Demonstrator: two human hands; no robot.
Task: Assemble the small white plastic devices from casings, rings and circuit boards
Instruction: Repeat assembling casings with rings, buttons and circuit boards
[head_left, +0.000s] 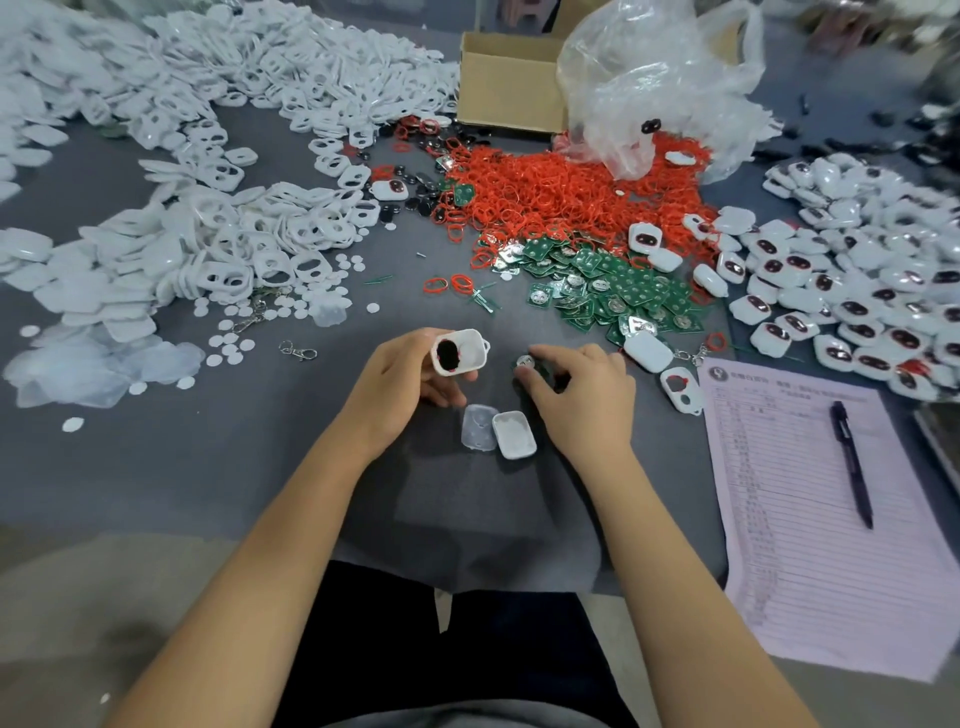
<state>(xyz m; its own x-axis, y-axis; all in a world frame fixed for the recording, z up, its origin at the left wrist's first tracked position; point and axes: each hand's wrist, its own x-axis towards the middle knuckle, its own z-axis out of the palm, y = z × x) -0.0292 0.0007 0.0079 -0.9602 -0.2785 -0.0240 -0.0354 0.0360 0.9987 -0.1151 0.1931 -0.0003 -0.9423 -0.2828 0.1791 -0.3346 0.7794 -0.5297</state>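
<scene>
My left hand (402, 374) grips a white casing half (461, 351) with its open side up; a black button and a bit of red ring sit inside it. My right hand (576, 395) pinches a small circuit board (525, 362) with a round metal contact, just right of the casing. On the grey mat between my wrists lie a white back casing (514, 434) and a clear plastic insert (478, 427), side by side. Farther back are a heap of red rings (561, 197) and a pile of green circuit boards (613, 296).
Empty white casings (208, 244) cover the left and back of the table. Assembled devices (852, 291) are piled at the right. A printed sheet (810, 519) with a pen (852, 462) lies at the front right. A cardboard box (506, 83) and a plastic bag (660, 88) stand behind.
</scene>
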